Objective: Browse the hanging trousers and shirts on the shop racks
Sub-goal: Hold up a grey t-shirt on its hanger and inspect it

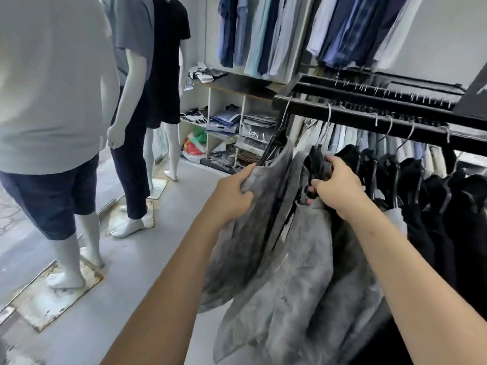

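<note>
The left hand (232, 198) holds the edge of grey washed trousers (253, 233) on the black rail (369, 117), the right hand (340, 188) grips the next hanger (316, 164), black trousers (427, 206) beside, mannequins (131, 106) and shirts (263, 32) behind.

Both bare arms reach forward, left hand (232, 198) and right hand (340, 188) both clenched on fabric.

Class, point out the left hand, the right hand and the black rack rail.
left hand (232, 198), head view, back of hand
right hand (340, 185), head view, knuckles
black rack rail (369, 119), head view, front face
</note>
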{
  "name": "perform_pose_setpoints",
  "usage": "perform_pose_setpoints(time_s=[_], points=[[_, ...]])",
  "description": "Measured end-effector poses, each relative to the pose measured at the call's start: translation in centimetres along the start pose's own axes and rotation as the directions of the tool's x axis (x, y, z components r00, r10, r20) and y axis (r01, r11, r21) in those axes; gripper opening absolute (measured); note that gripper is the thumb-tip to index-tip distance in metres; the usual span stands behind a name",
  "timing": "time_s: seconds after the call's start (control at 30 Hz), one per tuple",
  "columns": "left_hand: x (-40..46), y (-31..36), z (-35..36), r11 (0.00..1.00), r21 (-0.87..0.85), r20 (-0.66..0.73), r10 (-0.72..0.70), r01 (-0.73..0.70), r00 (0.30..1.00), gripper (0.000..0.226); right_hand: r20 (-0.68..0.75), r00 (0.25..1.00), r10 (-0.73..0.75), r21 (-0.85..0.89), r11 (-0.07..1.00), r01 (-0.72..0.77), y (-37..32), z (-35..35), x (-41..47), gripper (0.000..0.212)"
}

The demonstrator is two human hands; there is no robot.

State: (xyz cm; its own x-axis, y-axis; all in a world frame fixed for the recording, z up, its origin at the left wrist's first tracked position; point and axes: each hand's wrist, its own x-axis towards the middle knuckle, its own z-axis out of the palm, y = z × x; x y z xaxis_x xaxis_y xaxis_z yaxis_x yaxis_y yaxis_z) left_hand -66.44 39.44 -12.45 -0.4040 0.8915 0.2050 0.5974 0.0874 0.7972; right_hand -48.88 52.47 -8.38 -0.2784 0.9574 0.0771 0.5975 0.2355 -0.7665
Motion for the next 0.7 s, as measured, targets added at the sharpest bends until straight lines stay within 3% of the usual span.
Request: perform_pose_setpoints(time_s=[0.07,0.13,0.2,0.27,0.33,0.43,0.5,0.7], points=[[0.0,0.3,0.2,1.000,-0.012,0.031,-0.019,0.019,0.999,0.073,0.005,1.000,0.002,-0.030,1.000,-0.002,-0.6,0.1,-0.4,0.064],[-0.3,1.2,0.8,0.998,0.048,-0.017,-0.035,0.036,0.999,0.073,0.042,0.999,0.023,0.047,0.999,-0.025,-0.8,0.3,-0.7,0.059],[-0.7,2.9,2.2,0.988,0.155,-0.242,0.067,-0.030,0.968,0.059,0.095,0.995,0.018,0.107,0.994,-0.028,-1.2,0.3,-1.4,0.054],[-0.7,5.4,4.0,0.976,0.158,-0.390,0.202,-0.150,0.898,0.038,0.099,0.994,-0.055,-0.002,0.998,0.055,-1.9,-0.7,-2.2,0.045],[0.2,7.0,5.9,0.977,0.099,-0.262,0.208,-0.188,0.942,0.037,0.028,0.985,-0.169,-0.085,0.982,0.171,-2.5,-2.5,-2.9,0.039],[1.8,7.1,7.5,0.989,0.117,0.050,0.083,-0.088,0.995,0.059,0.036,0.981,-0.192,-0.161,0.967,0.196,-1.7,-4.9,-3.1,0.035],[2.1,6.6,7.1,0.992,0.117,0.068,0.031,-0.039,0.997,0.059,0.102,0.984,-0.149,-0.149,0.975,0.163,-0.1,-5.7,-3.0,0.041],[2.7,5.1,6.6,0.992,0.122,-0.015,0.025,-0.023,1.000,0.056,0.115,0.981,-0.156,0.070,0.986,0.149,2.6,-6.7,-2.6,0.045]])
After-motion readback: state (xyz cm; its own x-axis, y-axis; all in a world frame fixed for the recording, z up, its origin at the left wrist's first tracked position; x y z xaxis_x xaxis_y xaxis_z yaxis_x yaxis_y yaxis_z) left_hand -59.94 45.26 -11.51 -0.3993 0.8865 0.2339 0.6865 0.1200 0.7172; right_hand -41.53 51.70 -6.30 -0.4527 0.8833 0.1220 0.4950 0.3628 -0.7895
